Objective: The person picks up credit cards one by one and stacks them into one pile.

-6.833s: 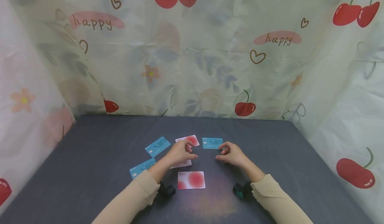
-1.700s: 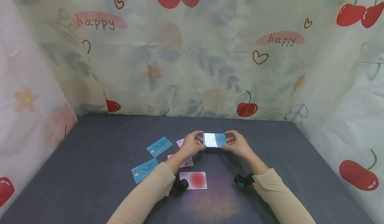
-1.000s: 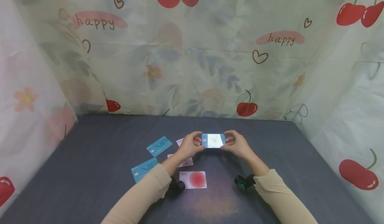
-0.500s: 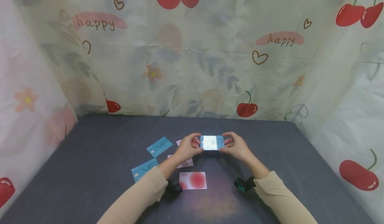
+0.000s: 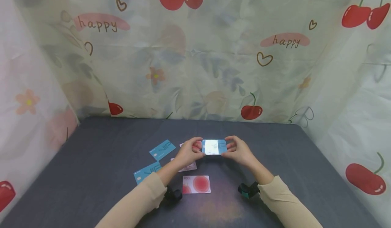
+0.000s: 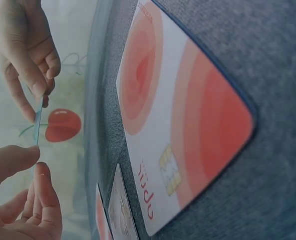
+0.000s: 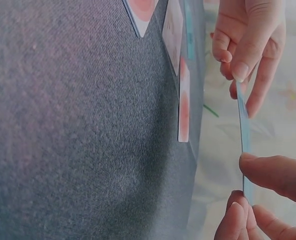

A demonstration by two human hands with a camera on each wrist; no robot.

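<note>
Light blue, the held card (image 5: 214, 147) is pinched at both short ends: the left hand (image 5: 188, 150) grasps one between thumb and fingers, the right hand (image 5: 239, 150) grasps the other likewise. It hangs in the air above the far half of the table (image 5: 107, 173), well apart from the cloth. Beige sleeves (image 5: 287, 201) end near the wrists, where black devices (image 5: 248, 190) sit. Just beyond the left hand, partly hidden by it, lies a far pink card (image 7: 184, 107); nearer the person come a middle pink card (image 5: 189, 166) and a front pink card (image 5: 196, 184), the last with red circles and a gold chip. Further left, an upper blue card (image 5: 162, 150) and a lower blue card (image 5: 147, 172) lie aslant, corner by corner. Dark grey, finely woven cloth covers the tabletop, with a warm-tinted patch of light along its near part. Pale printed curtains (image 5: 213, 34) stand behind and on both sides, creased, showing red cherries, orange flowers, brown hearts, faded leaves and the word "happy" on pink smears. As for the held card, white glare washes over much of its face, dark lettering shows at its right end, and edge-on it looks thin and slightly bowed.
</note>
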